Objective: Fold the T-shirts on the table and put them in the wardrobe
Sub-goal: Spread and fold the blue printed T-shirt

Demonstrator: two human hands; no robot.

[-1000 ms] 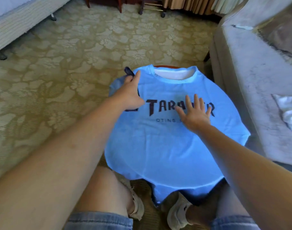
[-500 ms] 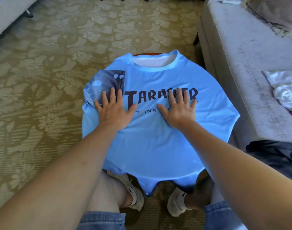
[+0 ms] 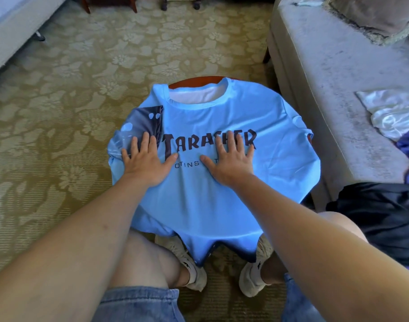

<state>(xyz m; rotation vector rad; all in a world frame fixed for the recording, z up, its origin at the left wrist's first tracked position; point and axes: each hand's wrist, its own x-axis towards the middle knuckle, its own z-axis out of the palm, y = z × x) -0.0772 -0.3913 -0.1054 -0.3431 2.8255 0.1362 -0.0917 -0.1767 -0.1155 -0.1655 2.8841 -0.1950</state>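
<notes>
Light blue T-shirt (image 3: 210,201) with dark block lettering lies face up, draped over the round reddish wooden tabletop (image 3: 194,79) at frame centre. The collar points to the top of the frame and the hem hangs off the near edge.

The left hand (image 3: 146,163) lies palm-down on the chest at centre left, its fingers (image 3: 144,141) straight and spread, tips on the dark patterned sleeve (image 3: 150,122) turned in over the body. The right hand (image 3: 229,162) is flat on the lettering, fingers (image 3: 231,140) likewise spread, pinching nothing.

Progress: early. One sleeve is folded in; the sleeve at frame right is not yet folded and drapes over the rim. Judged step is smoothing and pressing the cloth flat. Left to do: second sleeve, the lengthwise folds, then the carry to the wardrobe, which is not in view.

More cloth waits at frame right: a white crumpled cloth (image 3: 389,112) on the grey upholstered sofa (image 3: 338,89) and a black garment (image 3: 380,217) lower down. Whether they are T-shirts, cannot tell.
</notes>
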